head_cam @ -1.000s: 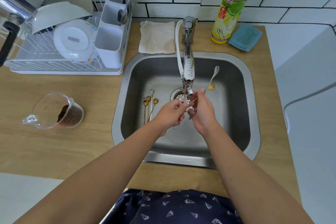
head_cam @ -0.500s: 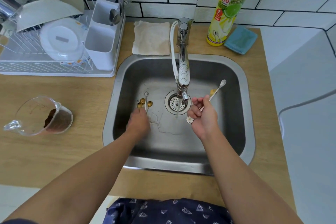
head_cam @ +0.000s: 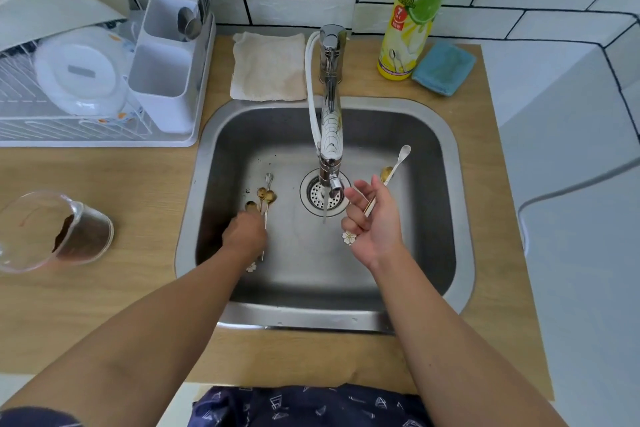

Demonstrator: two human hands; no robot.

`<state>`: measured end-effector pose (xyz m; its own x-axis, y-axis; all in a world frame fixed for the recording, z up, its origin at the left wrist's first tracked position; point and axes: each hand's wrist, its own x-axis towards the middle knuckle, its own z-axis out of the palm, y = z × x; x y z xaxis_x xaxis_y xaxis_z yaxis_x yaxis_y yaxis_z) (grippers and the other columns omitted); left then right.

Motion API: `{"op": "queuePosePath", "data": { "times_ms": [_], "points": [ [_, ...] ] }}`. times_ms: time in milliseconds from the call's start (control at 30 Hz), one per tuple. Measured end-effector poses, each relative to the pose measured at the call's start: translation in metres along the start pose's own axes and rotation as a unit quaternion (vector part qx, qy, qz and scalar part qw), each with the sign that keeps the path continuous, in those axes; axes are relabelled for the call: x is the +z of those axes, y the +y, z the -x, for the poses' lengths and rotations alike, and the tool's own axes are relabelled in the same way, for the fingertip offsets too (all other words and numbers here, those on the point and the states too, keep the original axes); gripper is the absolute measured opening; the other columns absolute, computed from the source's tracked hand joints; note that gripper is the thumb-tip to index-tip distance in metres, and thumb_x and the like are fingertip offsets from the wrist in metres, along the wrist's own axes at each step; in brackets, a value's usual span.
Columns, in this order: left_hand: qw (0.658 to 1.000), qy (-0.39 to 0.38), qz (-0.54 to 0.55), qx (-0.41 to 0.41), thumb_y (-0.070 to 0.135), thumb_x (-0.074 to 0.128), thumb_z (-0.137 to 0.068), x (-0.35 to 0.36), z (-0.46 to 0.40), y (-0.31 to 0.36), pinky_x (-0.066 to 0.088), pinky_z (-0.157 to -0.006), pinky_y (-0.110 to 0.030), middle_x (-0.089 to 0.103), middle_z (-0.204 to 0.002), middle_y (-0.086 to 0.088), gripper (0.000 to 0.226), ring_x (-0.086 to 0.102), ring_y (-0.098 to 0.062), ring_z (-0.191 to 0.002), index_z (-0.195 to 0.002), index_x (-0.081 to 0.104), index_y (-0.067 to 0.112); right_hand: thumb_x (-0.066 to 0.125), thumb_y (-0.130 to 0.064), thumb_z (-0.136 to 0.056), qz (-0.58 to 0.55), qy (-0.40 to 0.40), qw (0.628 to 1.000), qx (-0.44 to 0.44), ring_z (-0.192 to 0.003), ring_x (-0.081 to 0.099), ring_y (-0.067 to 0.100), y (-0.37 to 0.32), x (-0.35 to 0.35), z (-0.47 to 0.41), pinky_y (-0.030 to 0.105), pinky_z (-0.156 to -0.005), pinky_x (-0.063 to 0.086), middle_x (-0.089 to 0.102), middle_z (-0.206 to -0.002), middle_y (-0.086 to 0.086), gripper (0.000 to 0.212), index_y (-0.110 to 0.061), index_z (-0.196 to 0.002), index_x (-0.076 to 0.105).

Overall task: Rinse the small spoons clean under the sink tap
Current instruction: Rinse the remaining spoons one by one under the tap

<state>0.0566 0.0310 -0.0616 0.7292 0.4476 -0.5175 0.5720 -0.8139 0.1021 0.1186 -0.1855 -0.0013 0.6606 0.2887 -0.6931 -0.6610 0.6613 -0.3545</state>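
Note:
Water runs in a thin stream from the tap [head_cam: 330, 135] into the steel sink [head_cam: 460, 218]. My right hand [head_cam: 375, 222] is just right of the stream and grips two small spoons [head_cam: 394, 166], bowls pointing up and away, a white flower handle end below the fingers. Several more small spoons [head_cam: 265, 196], gold and silver, lie on the sink floor left of the drain [head_cam: 323, 196]. My left hand [head_cam: 244, 236] is down on their handles with its fingers curled over them; a flower end shows beneath the wrist.
A dish rack [head_cam: 104, 135] with plates and a cutlery holder stands at the back left. A glass measuring cup [head_cam: 52, 229] with brown powder lies tipped on the wooden counter at left. Behind the sink are a cloth [head_cam: 268, 66], a detergent bottle [head_cam: 417, 10] and a blue sponge [head_cam: 443, 68].
My left hand left my right hand under the tap and dropped to the spoons on the sink floor. My right hand moved right of the stream with its spoons.

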Motion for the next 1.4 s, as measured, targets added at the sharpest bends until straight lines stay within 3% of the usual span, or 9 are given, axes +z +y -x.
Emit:
{"op": "queuePosePath", "data": {
  "times_ms": [233, 367, 567, 700, 833, 1000, 1133, 1267, 1400],
  "points": [
    [0.993, 0.026, 0.108, 0.049, 0.017, 0.055, -0.094, -0.023, 0.017, 0.009, 0.045, -0.064, -0.033, 0.064, -0.092, -0.015, 0.016, 0.063, -0.030, -0.080, -0.098, 0.059, 0.002, 0.057, -0.036, -0.103, 0.059, 0.028, 0.998, -0.012, -0.033, 0.025, 0.005, -0.005, -0.007, 0.003, 0.019, -0.033, 0.018, 0.072, -0.070, 0.003, 0.029, -0.017, -0.084, 0.067],
    [0.965, -0.053, 0.246, 0.079, 0.020, 0.051, -0.097, -0.024, 0.046, 0.025, 0.051, -0.053, -0.029, 0.070, -0.071, -0.009, 0.011, 0.069, -0.018, -0.055, -0.097, 0.055, 0.010, 0.061, -0.028, -0.102, 0.175, 0.065, 0.982, -0.018, -0.035, 0.025, 0.005, 0.001, -0.002, 0.003, 0.020, -0.035, 0.019, 0.075, -0.076, 0.002, 0.016, -0.016, -0.092, 0.065],
    [0.899, -0.162, 0.390, 0.116, 0.025, 0.044, -0.104, -0.024, 0.072, 0.046, 0.053, -0.042, -0.030, 0.075, -0.076, -0.010, 0.007, 0.069, -0.031, -0.050, -0.103, 0.044, 0.017, 0.077, -0.026, -0.092, 0.294, 0.082, 0.951, -0.041, -0.041, 0.027, 0.006, 0.014, -0.003, 0.002, 0.022, -0.037, 0.023, 0.065, -0.080, -0.001, 0.018, -0.020, -0.107, 0.068],
    [0.894, -0.181, 0.376, 0.162, 0.032, 0.043, -0.104, -0.025, 0.080, 0.047, 0.046, -0.037, -0.026, 0.073, -0.067, -0.010, 0.011, 0.063, -0.027, -0.041, -0.102, 0.043, 0.021, 0.086, -0.019, -0.083, 0.343, 0.042, 0.936, -0.060, -0.041, 0.043, 0.002, 0.021, -0.003, 0.002, 0.020, -0.038, 0.030, 0.072, -0.092, -0.002, 0.043, -0.029, -0.119, 0.064],
    [0.917, -0.145, 0.318, 0.194, 0.040, 0.041, -0.104, -0.024, 0.087, 0.046, 0.042, -0.035, -0.023, 0.070, -0.059, -0.006, 0.014, 0.055, -0.017, -0.033, -0.101, 0.047, 0.027, 0.087, -0.010, -0.080, 0.409, 0.006, 0.907, -0.098, -0.071, 0.061, 0.004, 0.026, -0.001, -0.001, 0.010, -0.048, 0.039, 0.073, -0.102, -0.001, 0.048, -0.024, -0.122, 0.069],
    [0.941, -0.090, 0.256, 0.201, 0.041, 0.045, -0.104, -0.015, 0.094, 0.043, 0.039, -0.033, -0.019, 0.062, -0.059, 0.000, 0.009, 0.054, -0.003, -0.037, -0.100, 0.049, 0.034, 0.090, -0.017, -0.076, 0.454, 0.048, 0.878, -0.147, -0.075, 0.067, 0.005, 0.022, -0.005, -0.009, 0.019, -0.072, 0.049, 0.075, -0.081, -0.006, 0.018, -0.023, -0.084, 0.074],
    [0.945, -0.066, 0.263, 0.185, 0.040, 0.046, -0.103, -0.016, 0.093, 0.045, 0.039, -0.033, -0.020, 0.061, -0.053, 0.001, 0.014, 0.052, -0.004, -0.035, -0.091, 0.047, 0.035, 0.077, -0.021, -0.090, 0.468, 0.047, 0.868, -0.160, -0.071, 0.068, -0.007, 0.021, -0.003, -0.014, 0.016, -0.070, 0.044, 0.081, -0.086, -0.005, 0.010, -0.018, -0.081, 0.080],
    [0.955, -0.038, 0.224, 0.191, 0.036, 0.043, -0.104, -0.022, 0.086, 0.045, 0.040, -0.032, -0.020, 0.062, -0.054, 0.000, 0.016, 0.054, -0.005, -0.035, -0.088, 0.044, 0.032, 0.071, -0.017, -0.097, 0.424, -0.010, 0.901, -0.094, -0.056, 0.058, -0.006, 0.025, 0.002, -0.011, 0.012, -0.049, 0.038, 0.079, -0.108, -0.002, 0.018, -0.016, -0.115, 0.073],
    [0.958, -0.024, 0.191, 0.215, 0.035, 0.041, -0.103, -0.024, 0.084, 0.042, 0.045, -0.032, -0.022, 0.062, -0.055, -0.001, 0.016, 0.058, -0.009, -0.039, -0.087, 0.042, 0.031, 0.079, -0.021, -0.090, 0.424, 0.002, 0.901, -0.095, -0.051, 0.055, -0.007, 0.027, 0.004, -0.011, 0.010, -0.050, 0.037, 0.074, -0.093, -0.006, 0.024, -0.015, -0.112, 0.073]
  ]
}}
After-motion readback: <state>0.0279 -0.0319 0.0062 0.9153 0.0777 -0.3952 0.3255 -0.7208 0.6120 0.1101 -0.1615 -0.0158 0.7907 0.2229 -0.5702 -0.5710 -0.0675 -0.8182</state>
